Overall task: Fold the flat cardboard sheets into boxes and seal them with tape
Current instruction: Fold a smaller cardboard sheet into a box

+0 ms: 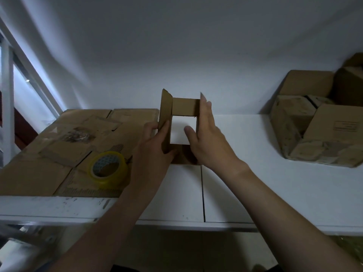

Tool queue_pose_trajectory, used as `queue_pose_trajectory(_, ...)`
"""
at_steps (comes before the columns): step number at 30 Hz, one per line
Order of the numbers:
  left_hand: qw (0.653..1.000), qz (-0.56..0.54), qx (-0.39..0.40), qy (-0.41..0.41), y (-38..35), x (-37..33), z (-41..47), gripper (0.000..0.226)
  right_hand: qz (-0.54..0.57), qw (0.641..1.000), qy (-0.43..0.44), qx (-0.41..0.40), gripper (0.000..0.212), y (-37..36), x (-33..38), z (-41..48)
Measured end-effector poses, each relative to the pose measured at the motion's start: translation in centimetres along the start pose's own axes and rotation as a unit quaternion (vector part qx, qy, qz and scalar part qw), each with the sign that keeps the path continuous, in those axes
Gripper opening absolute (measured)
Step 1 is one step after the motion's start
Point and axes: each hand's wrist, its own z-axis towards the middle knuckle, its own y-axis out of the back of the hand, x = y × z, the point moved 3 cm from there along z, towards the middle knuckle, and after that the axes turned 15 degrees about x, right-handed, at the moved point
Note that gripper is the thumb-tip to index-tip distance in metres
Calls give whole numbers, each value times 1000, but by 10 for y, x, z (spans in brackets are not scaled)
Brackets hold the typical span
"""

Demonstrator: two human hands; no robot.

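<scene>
Cardboard box (pixel 183 107), open-ended, table (pixel 255 154) visible thru it; L hand (pixel 155 143) & R hand (pixel 207 140) clamped on its walls.

open box (pixel 184 107) near side: covered by left hand (pixel 155 146) and right hand (pixel 206 140)
box pile (pixel 306 134), 3 o'clock: cut by frame edge, top blurred
printed label (pixel 344 126): unreadable
</scene>
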Motion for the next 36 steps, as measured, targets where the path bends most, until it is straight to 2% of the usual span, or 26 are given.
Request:
queue_pose_trajectory(4,1000,-16,10,7,-1,1,1,76,30,998,10,55,66,-7,3,0)
queue_pose_trajectory(7,997,-69,14,17,-1,5,1,72,35,998,7,59,56,-6,0,1)
queue_pose_trajectory(12,984,-170,42,-30,-3,2,2,59,73,994,5,79,43,-11,-4,4)
queue_pose_trajectory(14,978,-204,51,8,-6,6,3,57,87,994,10,68,37,-13,-5,5)
queue_pose_trajectory(17,967,-223,92,83,-13,20,7,66,98,994,21,53,18,-12,-2,4)
queue_pose_trajectory(18,961,-240,105,88,-14,22,8,68,85,994,15,65,26,-13,-1,3)
queue_pose_trajectory(20,950,-279,107,90,-15,23,10,73,26,995,-11,91,60,-16,-1,0)
queue_pose_trajectory(22,952,-278,95,86,-14,19,9,64,-40,993,-34,103,90,-23,2,-3)
queue_pose_trajectory(24,955,-267,95,85,-15,17,8,60,-88,990,-52,102,106,-31,2,-3)
queue_pose_trajectory(28,923,-357,108,95,-8,19,12,59,-129,986,-48,93,99,-30,1,0)
queue_pose_trajectory(32,972,-213,47,93,9,37,23,46,-128,985,-18,118,88,-3,-6,-2)
queue_pose_trajectory(36,969,-230,-20,93,18,44,25,37,-129,981,18,143,90,30,-14,-10)
